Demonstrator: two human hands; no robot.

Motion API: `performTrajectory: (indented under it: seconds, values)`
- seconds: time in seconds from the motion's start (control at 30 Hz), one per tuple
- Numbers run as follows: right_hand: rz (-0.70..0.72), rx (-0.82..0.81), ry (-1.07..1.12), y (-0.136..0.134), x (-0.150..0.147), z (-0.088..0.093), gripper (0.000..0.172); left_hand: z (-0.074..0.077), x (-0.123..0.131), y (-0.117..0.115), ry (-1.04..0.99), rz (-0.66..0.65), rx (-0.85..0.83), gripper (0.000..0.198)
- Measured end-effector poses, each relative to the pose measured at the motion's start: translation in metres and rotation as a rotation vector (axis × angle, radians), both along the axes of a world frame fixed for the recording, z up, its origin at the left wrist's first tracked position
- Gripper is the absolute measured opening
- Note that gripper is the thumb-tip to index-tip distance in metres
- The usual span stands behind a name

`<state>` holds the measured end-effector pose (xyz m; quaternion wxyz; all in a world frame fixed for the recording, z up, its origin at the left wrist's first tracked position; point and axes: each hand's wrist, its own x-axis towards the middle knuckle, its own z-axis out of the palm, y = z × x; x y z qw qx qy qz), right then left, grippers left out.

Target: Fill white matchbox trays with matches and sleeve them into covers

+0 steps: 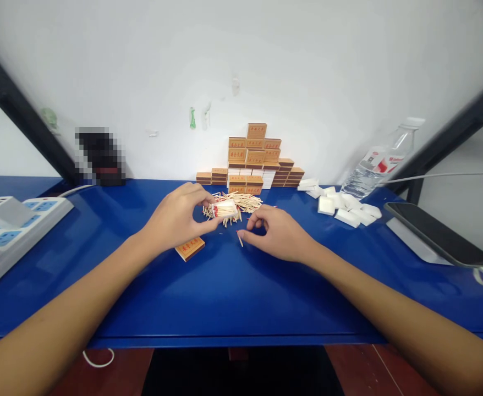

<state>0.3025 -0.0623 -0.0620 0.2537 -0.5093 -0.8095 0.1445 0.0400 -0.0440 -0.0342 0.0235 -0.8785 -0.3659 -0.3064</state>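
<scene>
Between the thumb and fingers of my left hand (179, 213) is a small white matchbox tray (230, 204), partly filled with red-tipped matches. My right hand (280, 234) is curled to the right of it, with a single match (240, 240) at its thumb tip, pointing down toward the table. Behind both hands spreads a loose pile of matches (247, 202), partly covered by the tray. One orange matchbox (191, 249) lies flat just below my left hand, its upper edge hidden by that hand.
Stacked matchboxes (254, 157) stand against the wall. Several white trays (349, 209) lie heaped to the right, near a leaning water bottle (384, 159). At the far right a phone (439, 234) rests on a stand. A power strip (22, 231) sits left on the blue table (241, 302).
</scene>
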Motion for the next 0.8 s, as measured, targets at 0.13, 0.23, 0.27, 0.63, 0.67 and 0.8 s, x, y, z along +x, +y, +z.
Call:
performTrajectory:
  seconds: [0.13,0.23,0.27,0.63,0.67,0.8]
  values:
    - [0.14,-0.086,-0.095,-0.008,0.0,0.004,0.014,-0.001,0.0,-0.001,0.064,-0.061,-0.062,0.025]
    - [0.163,-0.137,-0.171,-0.003,0.014,0.009,0.015,-0.003,0.002,-0.003,0.102,-0.072,-0.053,0.027]
    - [0.169,-0.136,-0.184,0.0,0.019,0.011,0.015,-0.003,0.002,-0.003,0.11,-0.08,-0.052,0.027]
    - [0.262,0.084,-0.01,-0.011,0.006,0.018,0.009,-0.011,0.018,-0.014,0.085,-0.195,-0.129,0.021]
    - [0.294,0.074,-0.032,-0.013,0.005,0.018,0.008,-0.011,0.019,-0.015,0.078,-0.197,-0.133,0.02]
    - [0.288,0.071,-0.042,-0.005,0.015,0.02,0.01,-0.009,0.022,-0.019,0.059,-0.211,-0.198,0.019]
